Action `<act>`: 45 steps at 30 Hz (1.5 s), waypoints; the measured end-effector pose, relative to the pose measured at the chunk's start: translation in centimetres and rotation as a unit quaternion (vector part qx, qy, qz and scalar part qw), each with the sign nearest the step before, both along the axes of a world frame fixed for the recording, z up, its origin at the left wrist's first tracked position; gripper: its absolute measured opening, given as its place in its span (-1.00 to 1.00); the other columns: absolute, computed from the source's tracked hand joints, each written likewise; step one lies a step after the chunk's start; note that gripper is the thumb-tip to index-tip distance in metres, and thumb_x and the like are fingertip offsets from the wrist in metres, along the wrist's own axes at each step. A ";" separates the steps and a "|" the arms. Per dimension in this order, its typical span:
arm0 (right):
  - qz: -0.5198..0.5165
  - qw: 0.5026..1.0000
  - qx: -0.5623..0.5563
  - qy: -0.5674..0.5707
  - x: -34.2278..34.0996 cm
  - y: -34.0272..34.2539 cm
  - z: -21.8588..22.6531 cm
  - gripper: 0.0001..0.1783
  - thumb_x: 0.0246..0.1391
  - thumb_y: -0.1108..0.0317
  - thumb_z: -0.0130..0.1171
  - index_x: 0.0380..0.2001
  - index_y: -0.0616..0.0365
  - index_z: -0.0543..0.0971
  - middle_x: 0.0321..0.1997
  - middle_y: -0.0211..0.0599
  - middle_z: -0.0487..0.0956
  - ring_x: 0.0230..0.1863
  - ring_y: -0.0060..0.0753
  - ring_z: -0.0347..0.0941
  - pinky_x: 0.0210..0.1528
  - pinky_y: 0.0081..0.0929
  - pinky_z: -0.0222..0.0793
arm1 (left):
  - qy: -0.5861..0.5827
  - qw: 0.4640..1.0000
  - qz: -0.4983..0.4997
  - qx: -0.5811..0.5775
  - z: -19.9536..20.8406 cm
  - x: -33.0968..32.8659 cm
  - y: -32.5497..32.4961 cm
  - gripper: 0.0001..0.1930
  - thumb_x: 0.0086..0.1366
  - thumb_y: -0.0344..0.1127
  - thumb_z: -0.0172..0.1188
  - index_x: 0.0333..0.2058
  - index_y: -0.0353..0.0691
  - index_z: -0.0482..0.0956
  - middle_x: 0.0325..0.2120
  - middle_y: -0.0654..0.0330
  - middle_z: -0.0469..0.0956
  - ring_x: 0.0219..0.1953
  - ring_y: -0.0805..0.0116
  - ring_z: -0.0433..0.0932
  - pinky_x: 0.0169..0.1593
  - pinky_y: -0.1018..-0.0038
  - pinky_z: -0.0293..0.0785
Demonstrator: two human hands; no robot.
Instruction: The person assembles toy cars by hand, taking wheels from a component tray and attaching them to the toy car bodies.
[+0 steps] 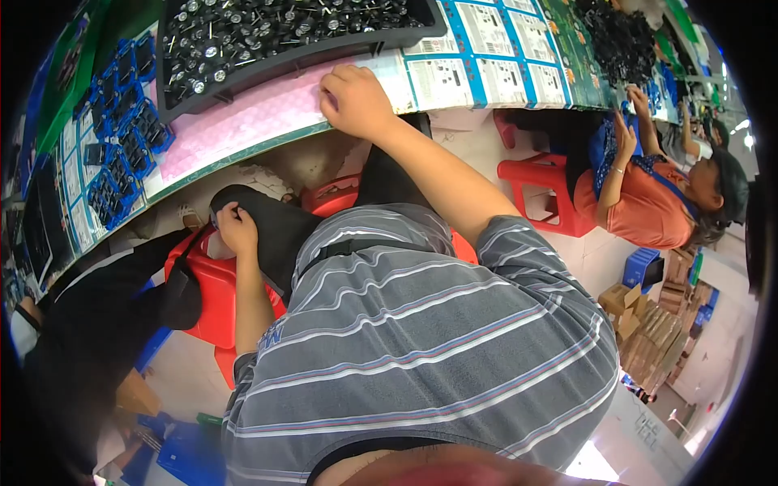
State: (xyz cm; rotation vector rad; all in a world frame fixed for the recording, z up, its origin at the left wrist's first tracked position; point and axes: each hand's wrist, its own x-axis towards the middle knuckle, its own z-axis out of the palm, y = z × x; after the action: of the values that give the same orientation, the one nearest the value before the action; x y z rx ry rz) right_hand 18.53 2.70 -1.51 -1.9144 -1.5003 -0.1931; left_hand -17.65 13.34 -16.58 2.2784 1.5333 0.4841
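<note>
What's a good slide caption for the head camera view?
A seated person rests their right hand beside a black tray of small parts, left hand near the left knee.

Right hand [354, 101] lies forward, loosely curled — left hand [237, 229] rests lower
</note>
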 end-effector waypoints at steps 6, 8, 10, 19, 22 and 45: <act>0.077 0.995 0.055 0.045 -0.4 -0.7 0.0 -0.87 -0.12 0.38 0.25 -0.43 0.14 0.59 -0.36 -0.16 0.55 -0.24 -0.02 0.50 -0.11 -0.11 0.40 | -0.008 0.998 -0.026 -0.050 0.3 -1.8 0.7 -0.83 0.23 -0.31 0.20 -0.21 -0.16 0.63 -0.36 0.11 0.56 -0.31 0.07 0.58 -0.19 0.22 0.50; 0.060 0.995 0.071 0.029 0.6 -2.0 -0.7 -0.84 -0.12 0.42 0.28 -0.38 0.17 0.60 -0.40 -0.14 0.56 -0.26 0.02 0.51 -0.14 -0.11 0.41 | -0.037 0.996 0.019 -0.081 0.1 -2.0 0.8 -0.83 0.24 -0.30 0.20 -0.22 -0.14 0.65 -0.32 0.08 0.61 -0.29 0.07 0.62 -0.16 0.24 0.53; 0.045 0.997 0.053 0.046 1.6 -3.0 -0.6 -0.86 -0.09 0.42 0.27 -0.39 0.18 0.61 -0.37 -0.11 0.56 -0.25 0.04 0.50 -0.15 -0.13 0.41 | 0.011 1.000 -0.027 0.000 0.7 -0.7 0.1 -0.81 0.18 -0.32 0.18 -0.24 -0.14 0.66 -0.28 0.04 0.61 -0.23 0.00 0.61 -0.13 0.18 0.54; -0.003 0.996 -0.030 -0.086 -1.3 -2.4 0.7 -0.74 -0.06 0.32 0.21 -0.24 0.09 0.60 -0.27 -0.24 0.52 -0.19 -0.12 0.48 -0.12 -0.14 0.29 | 0.014 0.999 -0.047 0.001 2.9 1.0 -0.9 -0.89 0.18 -0.32 0.21 -0.31 -0.14 0.60 -0.34 0.07 0.55 -0.25 -0.02 0.59 -0.18 0.13 0.52; -0.001 0.995 -0.026 -0.094 -1.5 -2.4 0.8 -0.75 -0.05 0.32 0.20 -0.24 0.09 0.60 -0.27 -0.25 0.51 -0.19 -0.13 0.47 -0.13 -0.14 0.29 | 0.010 0.999 -0.044 0.028 3.6 0.7 -2.4 -0.89 0.18 -0.32 0.20 -0.33 -0.17 0.59 -0.36 0.06 0.54 -0.20 -0.02 0.58 -0.14 0.14 0.52; 0.011 0.996 -0.022 -0.085 -0.8 -2.8 0.0 -0.73 -0.09 0.29 0.25 -0.26 0.05 0.55 -0.25 -0.23 0.49 -0.18 -0.12 0.45 -0.11 -0.11 0.28 | 0.069 0.963 -0.258 0.037 9.3 13.0 -4.4 -0.88 0.12 -0.30 0.09 -0.44 -0.21 0.50 -0.39 0.05 0.54 -0.28 -0.04 0.57 -0.17 0.06 0.48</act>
State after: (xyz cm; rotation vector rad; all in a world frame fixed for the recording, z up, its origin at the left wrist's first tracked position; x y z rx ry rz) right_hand 17.76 -0.10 -1.53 -1.9561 -1.6493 -0.3228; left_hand -4.63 8.89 -7.23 2.6848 0.9187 0.2411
